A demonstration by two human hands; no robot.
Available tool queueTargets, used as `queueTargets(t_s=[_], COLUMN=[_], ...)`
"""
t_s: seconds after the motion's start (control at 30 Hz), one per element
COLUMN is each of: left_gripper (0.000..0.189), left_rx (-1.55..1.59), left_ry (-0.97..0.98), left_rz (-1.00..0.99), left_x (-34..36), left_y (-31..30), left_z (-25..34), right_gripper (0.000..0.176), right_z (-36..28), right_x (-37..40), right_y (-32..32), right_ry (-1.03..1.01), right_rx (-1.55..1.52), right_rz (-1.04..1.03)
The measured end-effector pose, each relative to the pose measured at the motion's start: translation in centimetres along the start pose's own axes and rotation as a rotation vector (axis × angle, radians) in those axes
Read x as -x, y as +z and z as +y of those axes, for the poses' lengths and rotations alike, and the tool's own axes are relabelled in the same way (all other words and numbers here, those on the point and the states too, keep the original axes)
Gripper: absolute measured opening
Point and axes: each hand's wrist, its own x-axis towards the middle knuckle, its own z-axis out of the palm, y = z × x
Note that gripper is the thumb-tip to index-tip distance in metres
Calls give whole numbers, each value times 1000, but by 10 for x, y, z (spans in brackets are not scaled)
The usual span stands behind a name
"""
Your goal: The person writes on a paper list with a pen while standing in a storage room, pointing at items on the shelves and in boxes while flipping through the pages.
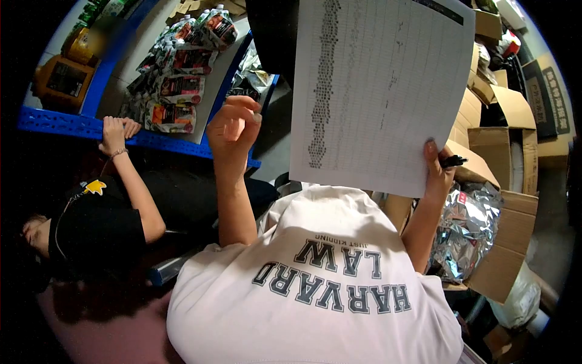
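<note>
My right hand [439,170] grips the lower right corner of a large printed sheet of paper [364,103], thumb on its face. A black pen [453,161] is also tucked in that hand. Rows of small print and a few handwritten marks cover the sheet, too small to read. My left hand [233,124] is raised to the left of the paper, apart from it. Its fingers are curled in toward the thumb, with nothing visible in them.
A co-worker in black [103,224] stands at left, one hand on a blue metal shelf [60,124]. Spouted pouches [182,88] and an orange-brown jug [63,82] sit on it. At right are opened cardboard boxes [503,242] and silver foil packs [464,233].
</note>
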Motion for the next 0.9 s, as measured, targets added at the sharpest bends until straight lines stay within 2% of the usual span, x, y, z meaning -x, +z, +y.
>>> queueTargets(t_s=[0.03, 0.13, 0.33, 0.43, 0.47, 0.5, 0.53, 0.6, 0.63, 0.67, 0.7, 0.77, 0.83, 0.9], left_gripper=[13, 16, 16, 19, 24, 28, 38, 79, 85, 88, 59, 49, 90, 89], left_rx=[14, 33, -91, 493, 895, 1033, 1058, 1052, 1067, 1102, 1066, 1133, 1338, 1357], left_ry=[-16, -38, 53, 2, 42, 140, 154, 236, 296, 345, 408, 416, 296, 350], left_rz=[42, -20, 8, 27, -122, -339, -588, -994, -1156, -1168, -1328, -1416, -1261, -1197], left_x=[2, 6, 7, 10, 12, 12, 12, 15, 16, 21, 18, 20, 31, 35], left_y=[4, -1, 2, 2, 6, 7, 11, 26, 37, 48, 57, 69, 77, 79], left_z=[3, -1, 3, 19, 38, 46, 66, 89, 93, 101, 107, 110, 111, 102], right_gripper=[20, 20, 20, 20, 20, 20, 19, 21, 24, 24, 24, 24, 23, 22], right_z=[0, 1, 0, 1, 2, 10, 6, 16, 19, 18, 16, 10, 4, 8], right_x=[1, 1, 2, 5, 5, 3, 4, 2, 1, 2, 4, 7, 9, 7], right_y=[-2, -3, -3, -2, -3, -8, -5, -12, -13, -10, -7, -5, -3, -9], right_ry=[5, 12, 5, 34, 43, 30, 43, -4, 53, 51, 47, 43, 46, 16], right_rx=[1, 4, 56, 43, 51, 22, 29, -26, 15, -7, -27, -44, -39, -31], right_rz=[-2, -4, 26, 58, 74, 82, 84, 33, 35, 18, 8, 9, 26, -2])
